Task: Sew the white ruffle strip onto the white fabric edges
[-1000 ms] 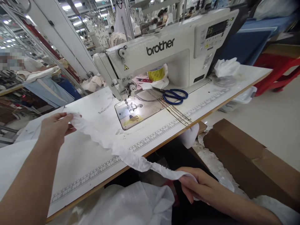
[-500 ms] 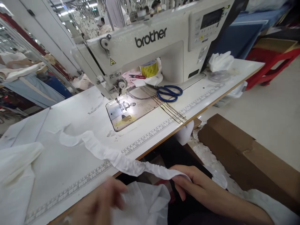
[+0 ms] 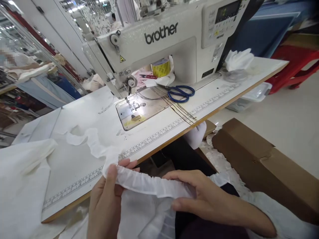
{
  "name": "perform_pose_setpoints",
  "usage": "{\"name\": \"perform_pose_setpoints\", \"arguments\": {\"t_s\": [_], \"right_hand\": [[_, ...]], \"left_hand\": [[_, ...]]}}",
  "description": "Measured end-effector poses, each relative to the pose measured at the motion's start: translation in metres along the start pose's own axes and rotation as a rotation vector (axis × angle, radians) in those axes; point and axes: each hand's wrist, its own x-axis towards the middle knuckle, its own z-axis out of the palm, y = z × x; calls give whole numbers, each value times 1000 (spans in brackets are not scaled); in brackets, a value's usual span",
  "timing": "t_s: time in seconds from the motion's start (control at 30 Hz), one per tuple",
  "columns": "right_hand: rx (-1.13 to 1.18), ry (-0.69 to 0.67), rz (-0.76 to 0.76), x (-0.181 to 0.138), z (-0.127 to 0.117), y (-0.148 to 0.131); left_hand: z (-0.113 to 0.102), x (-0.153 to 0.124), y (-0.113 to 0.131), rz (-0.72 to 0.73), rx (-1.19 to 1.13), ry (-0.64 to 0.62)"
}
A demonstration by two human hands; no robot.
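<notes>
A white gathered fabric strip (image 3: 149, 185) stretches between my hands, just off the table's front edge. My left hand (image 3: 109, 189) is closed on it, thumb on top and fingers beneath. Around the strip's other end my right hand (image 3: 191, 191) is also closed, with that end partly hidden in the palm. From my left hand the strip trails in waves across the white table (image 3: 74, 176). Below it, over my lap, hangs more white cloth (image 3: 142, 212). Beyond stands a Brother sewing machine (image 3: 161, 43), its needle area lit.
Blue-handled scissors (image 3: 181, 94) and dark threads (image 3: 183, 113) lie by the machine bed. Behind them are a yellow tape roll (image 3: 160, 68) and red-handled snips (image 3: 149, 76). White fabric (image 3: 22, 176) covers the table's left. A cardboard box (image 3: 249, 156) stands at right, below a red stool (image 3: 294, 66).
My left hand has come up from the lower edge and taken hold of the strip. The strip is now drawn out between both hands, and the view has shifted slightly.
</notes>
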Motion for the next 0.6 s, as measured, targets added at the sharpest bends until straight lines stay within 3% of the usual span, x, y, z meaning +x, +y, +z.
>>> {"name": "perform_pose_setpoints", "arguments": {"t_s": [0.2, 0.37, 0.6], "right_hand": [[-2, 16, 16, 8, 2, 2], [128, -35, 143, 17, 6, 12], [252, -93, 230, 29, 12, 11]], "left_hand": [[-15, 21, 6, 64, 108, -28], [-20, 25, 17, 79, 165, -6], [-31, 46, 33, 226, 585, 57]]}}
